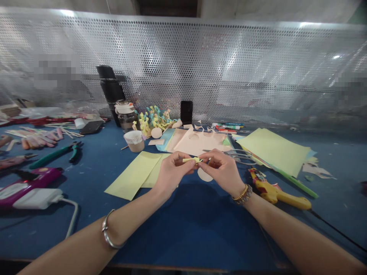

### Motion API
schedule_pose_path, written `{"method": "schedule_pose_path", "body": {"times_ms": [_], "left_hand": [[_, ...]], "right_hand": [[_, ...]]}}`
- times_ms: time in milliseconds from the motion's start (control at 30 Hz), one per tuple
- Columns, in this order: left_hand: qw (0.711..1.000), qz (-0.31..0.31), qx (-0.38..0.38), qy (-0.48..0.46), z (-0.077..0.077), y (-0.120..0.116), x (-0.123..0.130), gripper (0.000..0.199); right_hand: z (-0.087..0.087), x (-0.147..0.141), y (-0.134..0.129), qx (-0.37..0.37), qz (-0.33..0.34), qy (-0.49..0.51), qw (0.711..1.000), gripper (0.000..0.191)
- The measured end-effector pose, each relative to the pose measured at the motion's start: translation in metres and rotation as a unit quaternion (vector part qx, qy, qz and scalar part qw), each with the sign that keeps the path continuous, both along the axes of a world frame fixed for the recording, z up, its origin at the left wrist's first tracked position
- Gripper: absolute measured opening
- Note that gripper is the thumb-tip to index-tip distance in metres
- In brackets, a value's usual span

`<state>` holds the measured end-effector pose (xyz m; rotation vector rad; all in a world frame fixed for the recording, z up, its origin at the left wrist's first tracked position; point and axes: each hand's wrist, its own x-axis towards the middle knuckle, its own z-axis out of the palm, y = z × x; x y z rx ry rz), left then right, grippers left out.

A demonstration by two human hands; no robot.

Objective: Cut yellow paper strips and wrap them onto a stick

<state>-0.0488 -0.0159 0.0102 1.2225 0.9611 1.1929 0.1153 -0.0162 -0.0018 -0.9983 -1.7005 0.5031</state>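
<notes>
Head view shows a small yellow paper roll (191, 160) held up between both hands, just above the desk (183, 233). The left hand (172, 172) is closed, its thumb and fingertips pinching the roll's left end. The right hand (222, 170) is closed on the other end in the same pinch, though its fingers partly hide that end. The roll looks very light and soft, and its thin layers would probably crush or spring loose under a hard squeeze. A gentle fingertip hold at the ends seems safest.

A paper disc (205, 175) lies just below the roll, partly under the right hand. Yellow sheets (134, 175) lie to the roll's left. Scissors (237, 156) sit just beyond it to the right, with a paper stack (272, 151) farther right and a glue gun (276, 193) nearer the right forearm. Beyond the roll lies a peach card (197, 142) with round holes. Open desk stretches below the roll toward the near edge, giving the forearms room to move.
</notes>
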Motion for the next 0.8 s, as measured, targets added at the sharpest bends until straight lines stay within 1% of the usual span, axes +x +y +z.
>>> {"method": "schedule_pose_path", "body": {"times_ms": [267, 600, 800], "left_hand": [[1.000, -0.012, -0.008, 0.001, -0.0011, 0.0008, -0.0006, 0.028], [1.000, 0.009, 0.018, 0.010, -0.0035, 0.0022, -0.0004, 0.024], [1.000, -0.001, -0.003, 0.005, -0.0028, 0.0015, -0.0009, 0.023]], "right_hand": [[-0.0010, 0.0005, 0.0005, 0.005, -0.002, -0.007, 1.000, 0.009], [-0.0016, 0.0008, 0.0007, 0.009, -0.001, -0.011, 1.000, 0.010], [-0.0016, -0.0003, 0.0016, 0.017, -0.002, -0.013, 1.000, 0.008]]}}
